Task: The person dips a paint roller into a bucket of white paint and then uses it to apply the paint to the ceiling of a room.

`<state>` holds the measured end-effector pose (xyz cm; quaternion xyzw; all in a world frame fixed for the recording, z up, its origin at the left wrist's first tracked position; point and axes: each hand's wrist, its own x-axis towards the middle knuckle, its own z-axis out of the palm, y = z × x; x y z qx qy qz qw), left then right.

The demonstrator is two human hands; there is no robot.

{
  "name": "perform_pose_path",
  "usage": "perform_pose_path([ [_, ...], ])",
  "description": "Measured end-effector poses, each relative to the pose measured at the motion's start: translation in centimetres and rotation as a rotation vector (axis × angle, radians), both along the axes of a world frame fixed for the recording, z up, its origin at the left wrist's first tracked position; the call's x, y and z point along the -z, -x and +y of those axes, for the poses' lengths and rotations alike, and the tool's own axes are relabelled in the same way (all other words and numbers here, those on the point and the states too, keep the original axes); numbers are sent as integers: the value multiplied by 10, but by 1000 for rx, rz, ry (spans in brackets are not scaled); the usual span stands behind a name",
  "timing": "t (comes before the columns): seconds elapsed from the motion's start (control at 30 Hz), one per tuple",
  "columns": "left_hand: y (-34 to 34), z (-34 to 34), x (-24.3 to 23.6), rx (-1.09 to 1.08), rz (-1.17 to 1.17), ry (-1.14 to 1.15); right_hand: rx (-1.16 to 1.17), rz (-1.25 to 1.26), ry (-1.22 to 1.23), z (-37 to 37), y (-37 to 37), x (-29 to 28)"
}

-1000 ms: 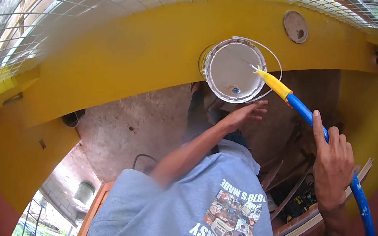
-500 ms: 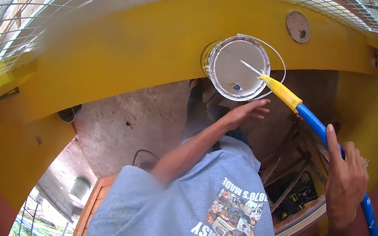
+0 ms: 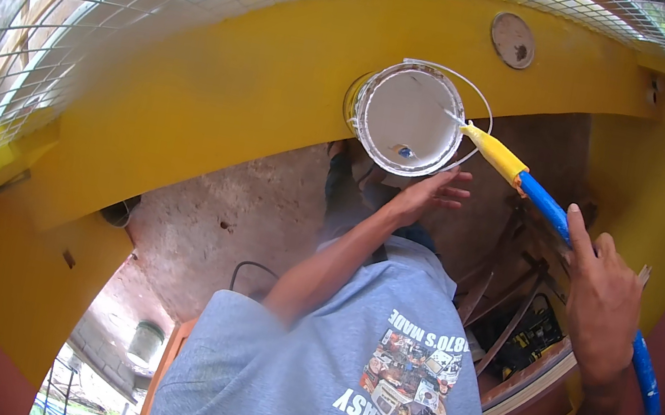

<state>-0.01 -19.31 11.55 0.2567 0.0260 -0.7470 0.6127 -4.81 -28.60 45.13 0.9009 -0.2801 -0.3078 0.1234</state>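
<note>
A round bucket (image 3: 351, 107) of white paint (image 3: 405, 114) sits at the edge of the yellow ledge, its wire handle (image 3: 491, 118) swung to the right. My right hand (image 3: 604, 306) grips a blue pole (image 3: 545, 206), the forefinger stretched along it. The pole ends in a yellow tapered handle (image 3: 495, 156) with a thin, paint-coated rod (image 3: 455, 118) over the bucket's right rim. Whatever the rod's far end carries is not visible. My left hand (image 3: 431, 196) is open beside the bucket's near side, fingers extended; whether it touches the bucket is unclear. A small blue spot (image 3: 404, 152) shows in the paint.
A paint-smeared round lid (image 3: 512, 41) lies on the yellow ledge (image 3: 261, 55) beyond the bucket. Wire mesh (image 3: 57, 12) runs along the far side. Timber pieces (image 3: 508, 316) and a black-and-yellow item (image 3: 536, 330) are low at the right.
My right hand and the pole have shifted slightly up and left in view. Less of the rod shows plainly over the paint. My left hand stays beside the bucket.
</note>
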Motion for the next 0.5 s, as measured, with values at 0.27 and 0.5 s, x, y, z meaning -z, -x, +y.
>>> perform_pose_path([
  [0.27, -4, 0, -1, 6, -18, 6, 199, -77, -129, -6, 12, -18],
  [0.5, -2, -4, 3, 36, -16, 11, -2, -171, -43, -1, 29, -4],
])
